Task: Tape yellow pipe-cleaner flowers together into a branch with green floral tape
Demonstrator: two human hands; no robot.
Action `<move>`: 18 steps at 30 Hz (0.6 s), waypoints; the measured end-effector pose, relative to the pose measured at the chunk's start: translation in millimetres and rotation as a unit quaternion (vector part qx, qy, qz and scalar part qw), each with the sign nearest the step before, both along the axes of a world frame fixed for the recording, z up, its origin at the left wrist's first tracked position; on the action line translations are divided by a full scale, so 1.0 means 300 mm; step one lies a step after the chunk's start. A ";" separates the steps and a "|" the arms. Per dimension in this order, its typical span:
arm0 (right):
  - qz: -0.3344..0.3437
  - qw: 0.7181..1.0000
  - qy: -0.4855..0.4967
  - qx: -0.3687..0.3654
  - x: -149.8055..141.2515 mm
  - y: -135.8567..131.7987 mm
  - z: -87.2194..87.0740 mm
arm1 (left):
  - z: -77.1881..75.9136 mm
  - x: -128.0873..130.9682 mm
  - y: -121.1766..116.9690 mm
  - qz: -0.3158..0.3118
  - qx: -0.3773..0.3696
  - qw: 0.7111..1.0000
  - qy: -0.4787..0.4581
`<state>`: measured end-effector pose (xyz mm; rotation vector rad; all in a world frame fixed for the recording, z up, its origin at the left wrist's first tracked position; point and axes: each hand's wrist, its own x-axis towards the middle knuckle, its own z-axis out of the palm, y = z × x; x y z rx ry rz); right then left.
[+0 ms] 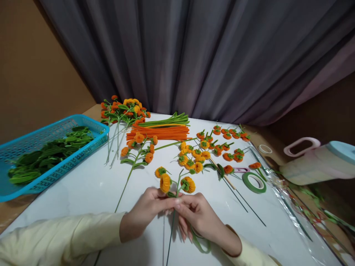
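Yellow-flowered sprig (pixel 177 188) stands at the lower centre of the frame, flower heads (pixel 165 183) uppermost, with a dark wire (pixel 171 236) running down below it to the bottom edge. From my end of the feed I see the left hand (pixel 149 208) pinching the stem between thumb and forefinger beside a small leaf (pixel 171 194), and the right hand (pixel 197 212) pinching at the same spot — the fingertips meet there. A green strip (pixel 198 246) loops beneath the right hand; I cannot tell whether its end is caught in those fingers.

I judge that the stem is being wrapped. To do it well, I would want the left pinch firm and close under the joint, so the side stems cannot slip, while the right fingers roll the strip on at a downward slant, taut, each turn overlapping the last. Too hard a squeeze could crease the leaf or turn the flower heads — so a light touch there. I would also let the loop hang clear of the wire.
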<state>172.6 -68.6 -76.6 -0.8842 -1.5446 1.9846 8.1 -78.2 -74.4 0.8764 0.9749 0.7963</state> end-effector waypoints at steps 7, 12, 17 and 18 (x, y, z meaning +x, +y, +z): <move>0.044 0.999 0.006 -0.022 0.015 0.022 0.022 | -0.002 0.005 -0.009 0.021 -0.046 0.994 -0.101; 0.097 0.991 0.049 -0.081 0.029 0.048 0.019 | -0.019 0.007 0.000 0.025 -0.042 0.992 -0.118; 0.100 0.985 0.086 -0.115 0.028 0.053 0.022 | -0.035 -0.004 0.001 -0.007 -0.049 0.991 -0.127; 0.100 0.984 0.084 -0.117 0.027 0.052 0.024 | -0.036 -0.006 0.001 -0.013 -0.048 0.991 -0.128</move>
